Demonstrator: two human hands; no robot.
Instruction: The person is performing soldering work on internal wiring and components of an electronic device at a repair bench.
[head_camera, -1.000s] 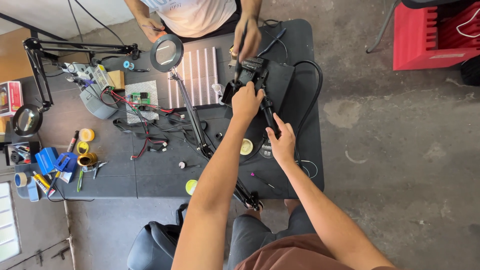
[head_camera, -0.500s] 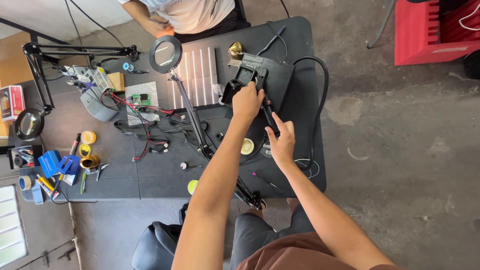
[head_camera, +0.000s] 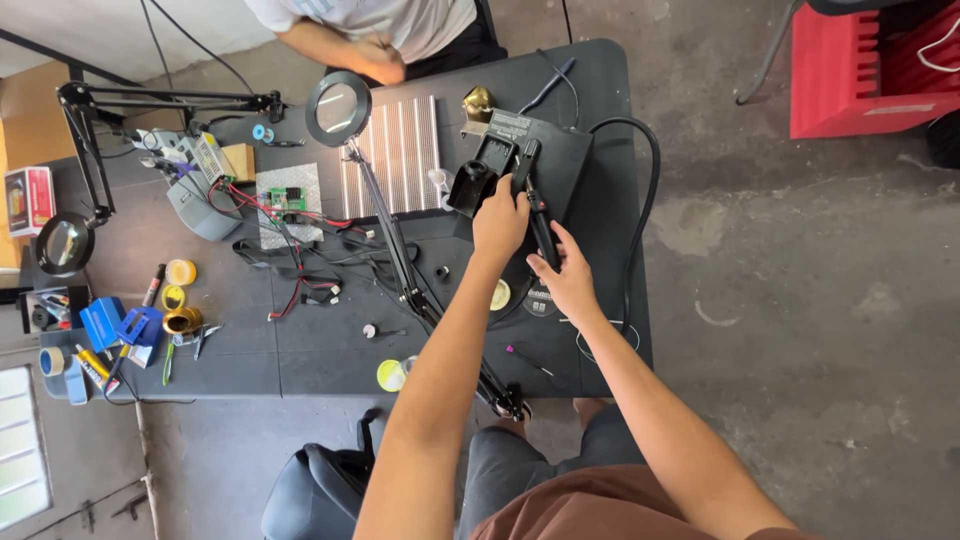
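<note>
A black station box (head_camera: 560, 160) lies at the far right of the black table (head_camera: 300, 350), and a thick black hose (head_camera: 648, 200) loops from it. A long black handpiece (head_camera: 532, 190) rests slanted across the box beside its black holder (head_camera: 472, 185). My left hand (head_camera: 500, 222) grips the handpiece near its middle, fingers toward the holder. Just below it, my right hand (head_camera: 566, 275) is closed around the lower end. A brass-coloured object (head_camera: 478, 100) sits behind the box.
Another person's folded arms (head_camera: 370, 55) rest at the far edge. A round magnifier lamp (head_camera: 338, 105) on a jointed arm crosses the table's middle. A white striped panel (head_camera: 400, 155), green circuit board (head_camera: 290, 200), wires, tape rolls and blue boxes (head_camera: 120, 325) lie left. A red crate (head_camera: 870, 70) stands right.
The other person's hand has left the station box and drawn back to their chest. My two hands stay on the handpiece, hardly shifted.
</note>
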